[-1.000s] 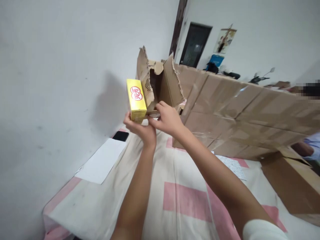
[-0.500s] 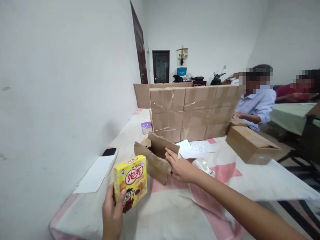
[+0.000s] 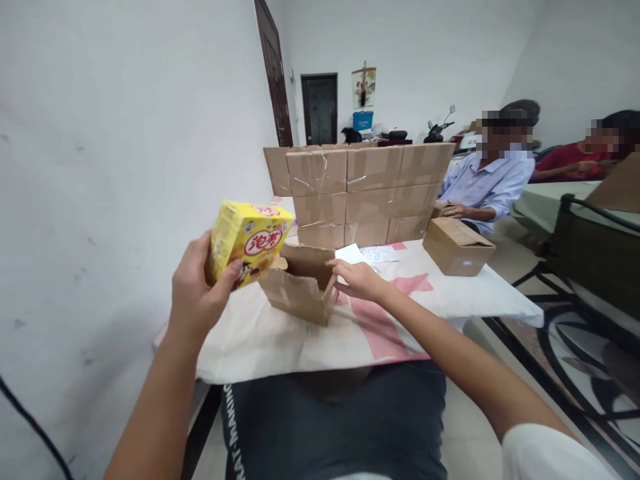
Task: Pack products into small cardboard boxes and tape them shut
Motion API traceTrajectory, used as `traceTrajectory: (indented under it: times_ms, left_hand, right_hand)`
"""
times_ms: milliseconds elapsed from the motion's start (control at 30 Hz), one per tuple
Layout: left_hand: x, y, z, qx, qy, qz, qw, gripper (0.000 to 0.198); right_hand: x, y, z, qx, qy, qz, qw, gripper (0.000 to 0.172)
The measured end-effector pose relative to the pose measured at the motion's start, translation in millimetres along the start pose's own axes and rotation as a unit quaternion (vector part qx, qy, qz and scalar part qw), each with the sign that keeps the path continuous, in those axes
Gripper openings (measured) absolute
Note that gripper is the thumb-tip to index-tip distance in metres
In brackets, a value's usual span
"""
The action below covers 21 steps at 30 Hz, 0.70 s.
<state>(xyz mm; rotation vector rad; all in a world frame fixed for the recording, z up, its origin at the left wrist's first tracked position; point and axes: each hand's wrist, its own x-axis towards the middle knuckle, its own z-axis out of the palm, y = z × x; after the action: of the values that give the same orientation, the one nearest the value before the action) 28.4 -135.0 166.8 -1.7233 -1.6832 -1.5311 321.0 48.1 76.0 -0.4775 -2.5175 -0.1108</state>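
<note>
A yellow snack box (image 3: 254, 241) with red and white lettering is gripped in my left hand (image 3: 197, 287), raised above the table and tilted. Just right of it and lower, an open cardboard box (image 3: 295, 297) stands on the cloth with its flaps up. My right hand (image 3: 356, 279) pinches the right edge of that cardboard box between thumb and fingers. The inside of the cardboard box is dark, and its bottom is hidden.
Behind stands a wall of taped cardboard boxes (image 3: 370, 193). Papers (image 3: 377, 254) lie before it. A closed cardboard box (image 3: 457, 247) sits at the table's right, near a person in a light blue shirt (image 3: 493, 183). A white wall (image 3: 100, 167) borders the left side.
My left hand has lifted the yellow snack box up and tilted it toward the cardboard box. The cardboard box now stands more upright, my right hand still on its edge. The view has shifted.
</note>
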Motion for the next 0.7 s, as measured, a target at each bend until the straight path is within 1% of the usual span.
traceTrajectory:
  times_ms: [33,100,167,267,333,367,433,500,533,600,700]
  left_hand:
    - [10.9,8.2,-2.3,0.044,-0.005,0.045,0.998,0.059]
    - [29.0,22.3,-2.2,0.121,-0.03,0.114,0.986,0.058]
    - [41.6,30.4,5.5,0.16,-0.064,0.152,0.973,0.055]
    - [50.4,28.3,29.9,0.138,-0.139,0.183,0.963,0.053]
    - [51.3,19.3,50.1,0.111,-0.21,0.192,0.952,0.053]
    - [51.1,13.8,59.4,0.105,-0.255,0.193,0.942,0.054]
    - [51.1,3.6,73.5,0.095,-0.356,0.181,0.912,0.055]
    - [53.7,-2.4,79.3,0.065,-0.441,0.151,0.882,0.055]
    - [56.3,-3.5,79.1,0.043,-0.468,0.135,0.872,0.055]
    - [63.1,-2.5,74.6,0.006,-0.503,0.102,0.858,0.056]
    - [71.4,1.5,70.2,-0.009,-0.563,0.056,0.825,0.058]
  right_hand:
    - [-4.1,-2.0,0.0,0.013,0.008,-0.011,1.0,0.005]
    - [-12.9,-3.5,0.7,0.034,0.018,-0.018,0.999,0.004]
    - [-20.1,-1.8,2.4,0.061,0.04,-0.015,0.997,0.003]
    - [-24.4,3.8,7.2,0.111,0.088,0.008,0.99,0.006]
    - [-23.2,7.2,11.9,0.143,0.123,0.035,0.982,0.008]
    - [-22.0,8.3,14.5,0.155,0.139,0.051,0.977,0.008]
    - [-19.7,9.3,19.6,0.176,0.164,0.081,0.967,0.01]
    - [-19.0,9.5,23.9,0.192,0.175,0.097,0.961,0.01]
    - [-19.4,9.7,25.7,0.199,0.176,0.101,0.959,0.009]
    - [-21.2,10.8,28.4,0.209,0.175,0.104,0.956,0.008]
    - [-23.8,12.5,31.1,0.221,0.177,0.106,0.953,0.008]
